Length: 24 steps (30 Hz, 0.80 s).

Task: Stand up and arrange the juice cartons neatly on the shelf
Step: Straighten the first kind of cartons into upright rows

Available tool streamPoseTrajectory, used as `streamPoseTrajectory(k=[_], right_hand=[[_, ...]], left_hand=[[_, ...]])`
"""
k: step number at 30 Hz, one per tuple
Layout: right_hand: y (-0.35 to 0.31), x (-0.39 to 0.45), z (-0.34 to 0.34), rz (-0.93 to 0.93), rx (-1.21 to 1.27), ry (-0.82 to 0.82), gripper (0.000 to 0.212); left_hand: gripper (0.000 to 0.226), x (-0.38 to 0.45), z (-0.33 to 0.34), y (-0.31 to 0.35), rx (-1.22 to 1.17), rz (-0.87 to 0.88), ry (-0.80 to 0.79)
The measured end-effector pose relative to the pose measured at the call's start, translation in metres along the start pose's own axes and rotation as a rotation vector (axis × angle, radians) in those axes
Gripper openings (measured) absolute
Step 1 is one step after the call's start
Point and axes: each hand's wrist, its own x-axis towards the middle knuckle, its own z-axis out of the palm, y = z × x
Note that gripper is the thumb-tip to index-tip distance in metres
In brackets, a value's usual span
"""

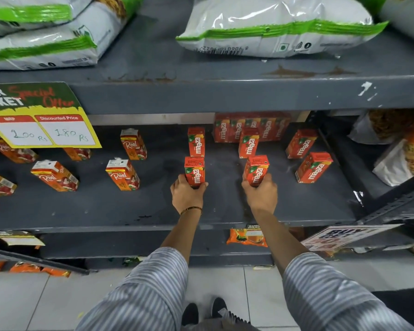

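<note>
Small red-orange Maaza cartons stand upright on the dark grey shelf (153, 206). My left hand (187, 194) grips the base of the front left carton (194, 169). My right hand (261, 192) grips the base of the front middle carton (257, 169), which leans slightly right. Behind them stand two more cartons (196, 141) (248, 142). To the right are two further ones (301, 143) (314, 167). A packed row of Maaza cartons (249, 127) lines the back. Orange Real cartons (122, 174) (133, 144) (55, 175) stand on the left part of the shelf.
A yellow price sign (41, 123) hangs from the upper shelf edge and hides some cartons at left. White and green bags (273, 27) lie on the upper shelf. Snack packets (397, 151) fill the bay at right. Orange packets (246, 237) sit on the lower shelf.
</note>
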Motion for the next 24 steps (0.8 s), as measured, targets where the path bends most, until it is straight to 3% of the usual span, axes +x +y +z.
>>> streamPoseTrajectory(k=[24], right_hand=[[-0.0032, 0.003, 0.0026, 0.072, -0.021, -0.013, 0.059]], left_hand=[[0.056, 0.0022, 0.0017, 0.001, 0.021, -0.008, 0.006]])
